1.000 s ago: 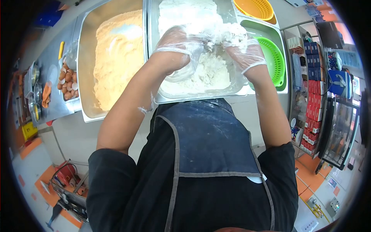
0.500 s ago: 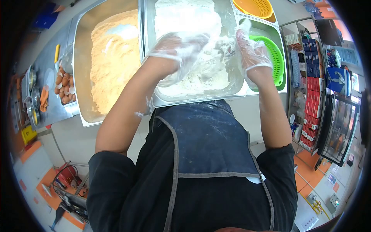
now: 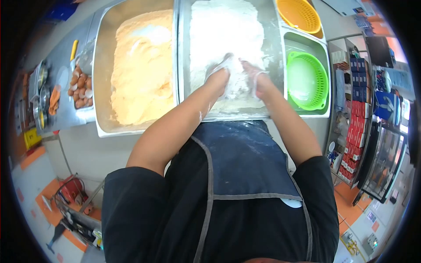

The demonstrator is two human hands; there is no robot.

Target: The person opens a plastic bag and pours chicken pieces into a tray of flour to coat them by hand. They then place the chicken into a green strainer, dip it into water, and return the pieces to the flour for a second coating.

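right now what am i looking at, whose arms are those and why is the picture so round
There is no machine here: a person wears a camera on the head, looking down, so the picture is round and warped, and you see their own blue apron and two bare arms. The left hand and right hand, in thin clear gloves, are pressed side by side into white flour in the middle steel tray. They are partly buried, so whether they grip anything cannot be told. To the left a tray holds a yellowish crumb mix, then eggs. To the right sit a green colander and an orange colander.
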